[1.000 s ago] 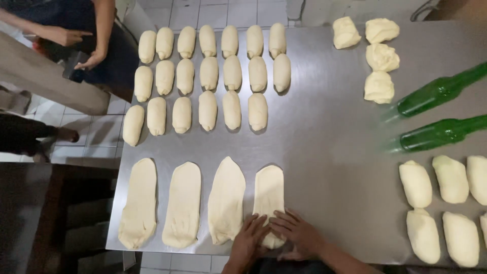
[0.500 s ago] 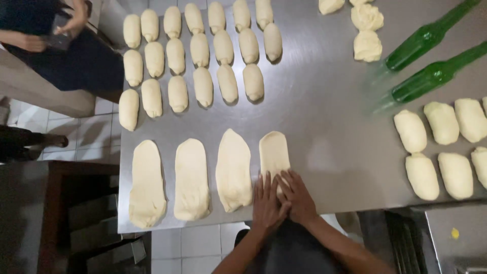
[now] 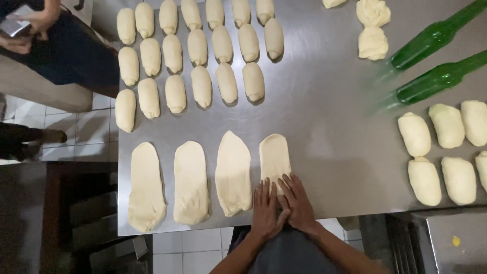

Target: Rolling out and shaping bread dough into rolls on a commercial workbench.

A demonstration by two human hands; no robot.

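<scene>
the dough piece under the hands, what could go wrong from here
The flattened dough piece lies close beside the next flat sheet, so it could stick to it if it spreads. The left hand and right hand work near the table edge, so the near end might slide off.

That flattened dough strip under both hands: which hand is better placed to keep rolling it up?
Neither clearly. The left hand and right hand lie side by side on the near end of the flattened dough strip. The right sits slightly more centred on it, so perhaps right.
</scene>
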